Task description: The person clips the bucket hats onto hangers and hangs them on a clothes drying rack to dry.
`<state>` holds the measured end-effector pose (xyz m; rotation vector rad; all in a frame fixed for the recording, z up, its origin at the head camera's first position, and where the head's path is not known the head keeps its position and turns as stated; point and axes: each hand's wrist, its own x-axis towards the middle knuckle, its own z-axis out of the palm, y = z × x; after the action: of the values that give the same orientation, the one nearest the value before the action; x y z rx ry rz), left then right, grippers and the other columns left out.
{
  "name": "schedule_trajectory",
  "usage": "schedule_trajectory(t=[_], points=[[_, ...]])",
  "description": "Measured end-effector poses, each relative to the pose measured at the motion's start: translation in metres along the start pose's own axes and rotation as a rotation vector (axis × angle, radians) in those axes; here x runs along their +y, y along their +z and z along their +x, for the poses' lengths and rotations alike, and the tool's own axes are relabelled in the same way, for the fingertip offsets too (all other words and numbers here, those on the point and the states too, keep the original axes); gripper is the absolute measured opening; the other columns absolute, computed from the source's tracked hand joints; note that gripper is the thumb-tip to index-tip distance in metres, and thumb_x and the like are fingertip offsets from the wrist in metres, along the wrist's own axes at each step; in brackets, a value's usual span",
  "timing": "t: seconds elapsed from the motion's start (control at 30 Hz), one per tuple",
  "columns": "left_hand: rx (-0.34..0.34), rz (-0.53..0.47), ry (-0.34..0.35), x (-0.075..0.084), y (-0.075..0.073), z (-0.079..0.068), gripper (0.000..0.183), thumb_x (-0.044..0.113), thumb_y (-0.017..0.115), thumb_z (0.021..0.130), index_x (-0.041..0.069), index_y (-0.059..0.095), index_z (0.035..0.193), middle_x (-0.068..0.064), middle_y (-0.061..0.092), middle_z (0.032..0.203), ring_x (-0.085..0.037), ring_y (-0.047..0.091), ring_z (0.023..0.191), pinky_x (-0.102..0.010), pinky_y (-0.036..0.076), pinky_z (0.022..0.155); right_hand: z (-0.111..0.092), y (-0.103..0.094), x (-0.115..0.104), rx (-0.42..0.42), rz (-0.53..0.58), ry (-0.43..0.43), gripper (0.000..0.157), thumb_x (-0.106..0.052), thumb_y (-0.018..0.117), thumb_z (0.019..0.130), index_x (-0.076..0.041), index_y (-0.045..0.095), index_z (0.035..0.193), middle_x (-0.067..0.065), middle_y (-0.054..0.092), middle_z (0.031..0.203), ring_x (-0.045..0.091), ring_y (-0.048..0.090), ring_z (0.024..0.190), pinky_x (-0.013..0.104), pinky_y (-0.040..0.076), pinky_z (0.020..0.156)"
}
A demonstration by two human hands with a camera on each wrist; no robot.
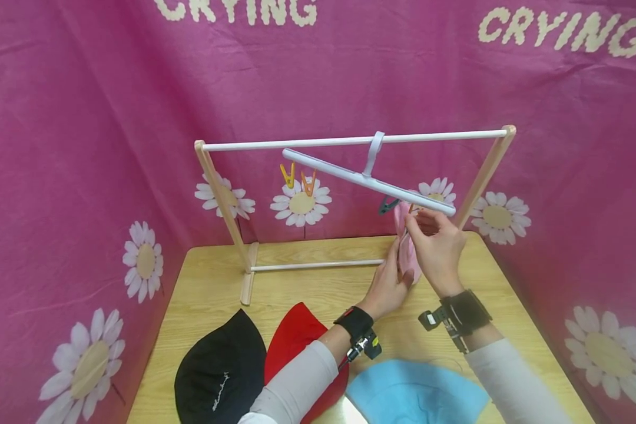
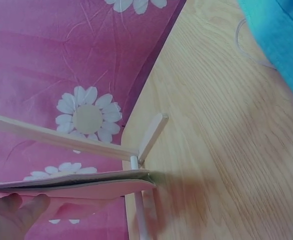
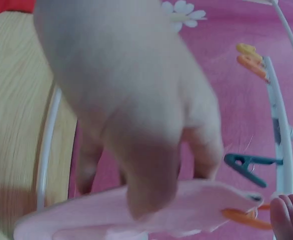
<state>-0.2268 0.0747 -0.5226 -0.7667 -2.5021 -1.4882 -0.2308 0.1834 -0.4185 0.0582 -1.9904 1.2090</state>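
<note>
A folded pink bucket hat [image 1: 409,259] is upright below the right end of a pale blue hanger [image 1: 371,181]. My left hand [image 1: 389,288] grips its side, thumb on the pink cloth in the right wrist view. Two layers of its brim [image 2: 101,185] show in the left wrist view. My right hand [image 1: 439,250] pinches an orange clothespin [image 3: 246,217] at the hat's upper edge, just under the hanger; the fingers partly hide the clothespin. A teal clothespin [image 3: 246,165] hangs beside it. Yellow [image 1: 288,175] and orange [image 1: 308,184] clothespins hang at the hanger's left end.
The tilted hanger hooks over the white rail of a wooden rack [image 1: 222,206]. Near the front of the table [image 1: 206,282] lie a black hat [image 1: 217,365], a red hat [image 1: 297,335] and a blue hat [image 1: 418,391]. Pink floral cloth [image 1: 111,118] surrounds the table.
</note>
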Motion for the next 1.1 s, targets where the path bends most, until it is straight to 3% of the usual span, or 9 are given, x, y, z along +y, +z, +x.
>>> schedule_trajectory(t=[0.23, 0.33, 0.53, 0.73, 1.1], points=[[0.004, 0.018, 0.033, -0.014, -0.002, -0.002, 0.080, 0.025, 0.053, 0.103, 0.011, 0.009, 0.168, -0.015, 0.041, 0.164, -0.021, 0.047, 0.146, -0.032, 0.039, 0.117, -0.004, 0.012, -0.010, -0.093, 0.007, -0.001, 0.033, -0.021, 0.083, 0.091, 0.000, 0.076, 0.115, 0.015, 0.080, 0.104, 0.022, 0.078, 0.090, 0.008, 0.052, 0.079], [0.005, 0.016, 0.030, -0.016, -0.004, -0.004, 0.081, 0.022, 0.053, 0.101, 0.010, 0.009, 0.168, -0.016, 0.043, 0.163, -0.020, 0.049, 0.144, -0.031, 0.041, 0.116, -0.005, 0.017, -0.011, -0.106, -0.002, 0.000, 0.034, -0.021, 0.083, 0.091, 0.000, 0.076, 0.117, 0.016, 0.079, 0.106, 0.030, 0.078, 0.094, 0.010, 0.053, 0.080], [0.005, 0.017, -0.004, -0.020, -0.011, -0.008, 0.082, 0.020, 0.055, 0.101, 0.012, 0.009, 0.168, -0.016, 0.046, 0.161, -0.019, 0.051, 0.141, -0.032, 0.041, 0.116, -0.008, 0.026, -0.012, -0.137, 0.047, 0.044, 0.037, -0.018, 0.083, 0.091, 0.004, 0.074, 0.120, 0.021, 0.078, 0.109, 0.034, 0.077, 0.099, 0.023, 0.059, 0.083], [0.018, 0.040, -0.007, -0.023, -0.017, -0.011, 0.080, 0.020, 0.056, 0.102, 0.011, 0.012, 0.167, -0.014, 0.046, 0.161, -0.021, 0.051, 0.142, -0.034, 0.042, 0.116, -0.010, 0.033, -0.014, -0.139, 0.028, 0.055, 0.037, -0.020, 0.084, 0.090, 0.004, 0.075, 0.116, 0.019, 0.079, 0.105, 0.032, 0.078, 0.095, 0.033, 0.060, 0.084], [0.048, 0.084, 0.006, -0.030, -0.026, -0.016, 0.074, 0.014, 0.060, 0.103, 0.011, 0.020, 0.165, -0.015, 0.053, 0.154, -0.023, 0.054, 0.140, -0.035, 0.043, 0.115, -0.015, 0.041, -0.014, -0.159, 0.069, 0.079, 0.038, -0.017, 0.084, 0.090, 0.007, 0.073, 0.117, 0.024, 0.077, 0.108, 0.035, 0.077, 0.099, 0.030, 0.060, 0.084]])
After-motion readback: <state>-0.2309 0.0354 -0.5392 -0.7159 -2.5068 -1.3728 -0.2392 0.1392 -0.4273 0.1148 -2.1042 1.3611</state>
